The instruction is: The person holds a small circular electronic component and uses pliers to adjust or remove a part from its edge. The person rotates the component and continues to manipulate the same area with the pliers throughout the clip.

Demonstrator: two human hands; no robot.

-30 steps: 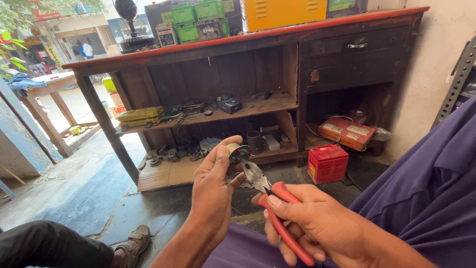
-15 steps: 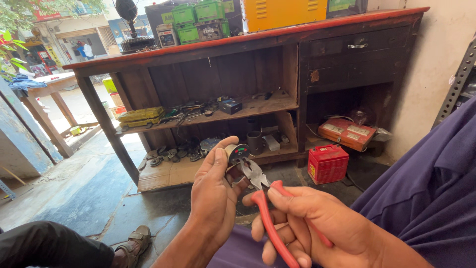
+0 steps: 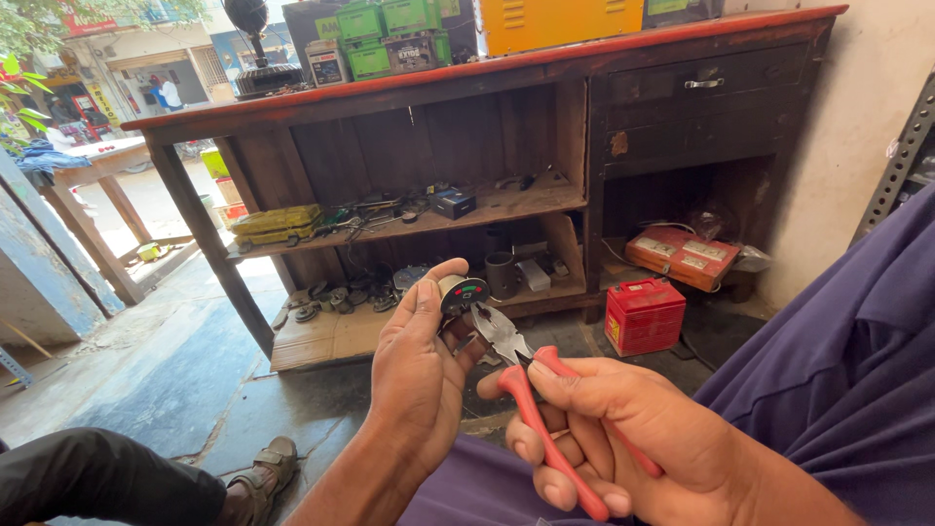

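Your right hand (image 3: 623,443), low right of centre, grips the red-handled pliers (image 3: 526,390), whose long axis runs up-left, nose apparently touching the small round gauge (image 3: 462,292) pinched in your left hand (image 3: 419,375) at mid-frame.

Single view only, head-mounted, looking down and forward from the seated wearer's eye level. Sitting very near the left hand (image 3: 419,375) and right hand (image 3: 623,443), both filling the lower centre of frame. Facing a dark wooden workbench (image 3: 506,73) straight ahead, near enough for its shelves to span most of the width. Catching a purple sleeve (image 3: 828,360) at the right edge and a sandalled foot (image 3: 258,477) at lower left. Opening onto a sunlit street (image 3: 146,97) at far left. No second view, so no shared area.
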